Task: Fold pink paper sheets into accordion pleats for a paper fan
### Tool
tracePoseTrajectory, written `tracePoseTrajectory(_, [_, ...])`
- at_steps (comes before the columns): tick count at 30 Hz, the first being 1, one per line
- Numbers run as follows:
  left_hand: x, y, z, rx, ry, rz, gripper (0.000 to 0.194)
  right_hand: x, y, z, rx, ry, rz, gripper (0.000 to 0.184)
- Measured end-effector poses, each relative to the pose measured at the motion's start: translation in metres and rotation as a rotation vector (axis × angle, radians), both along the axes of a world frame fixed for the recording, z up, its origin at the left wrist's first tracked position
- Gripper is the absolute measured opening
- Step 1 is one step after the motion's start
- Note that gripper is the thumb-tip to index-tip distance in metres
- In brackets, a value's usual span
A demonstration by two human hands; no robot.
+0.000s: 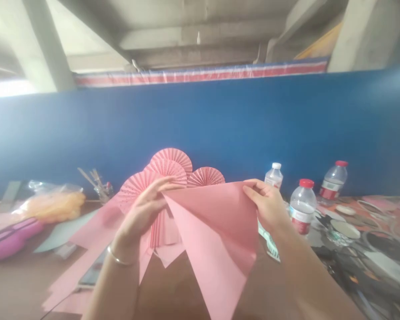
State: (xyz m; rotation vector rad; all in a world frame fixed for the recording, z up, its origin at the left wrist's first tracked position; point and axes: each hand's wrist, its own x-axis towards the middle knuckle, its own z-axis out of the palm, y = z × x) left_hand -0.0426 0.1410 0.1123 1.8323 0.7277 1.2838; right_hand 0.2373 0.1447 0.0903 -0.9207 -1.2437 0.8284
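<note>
A pink sheet of paper [213, 235] hangs in front of me, folded over on a slant so that it tapers downward. My left hand [150, 202] pinches its upper left corner, a metal bangle [118, 258] on the wrist. At the upper right corner, my right hand [265, 200] grips the edge between thumb and fingers. Just behind the sheet stand several round pleated paper fans [171, 162] in pink, partly hidden by my left hand and the sheet. Below them a folded pink strip [157, 231] shows.
Bottles with red caps [302, 206] and a white-capped bottle [276, 174] stand at the right, near a clutter of cables and a cup [343, 233]. Left are pink sheets [76, 271], a bag of yellow material [53, 206] and a magenta case [13, 240]. A blue partition [200, 120] closes the back.
</note>
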Motion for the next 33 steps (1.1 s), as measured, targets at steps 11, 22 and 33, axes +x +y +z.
tracePoseTrajectory(11, [0.038,0.001,0.002,-0.068,-0.071,0.515,0.027,0.009,0.007,-0.015,-0.184,0.167,0.172,0.022])
tracePoseTrajectory(22, [0.052,-0.008,-0.001,0.026,-0.013,0.584,0.026,0.016,-0.018,0.006,-0.164,-0.114,-0.091,0.028])
tracePoseTrajectory(33, [0.034,-0.003,-0.002,0.106,0.127,0.592,0.016,0.027,-0.013,0.005,-0.104,-0.119,-0.120,0.025])
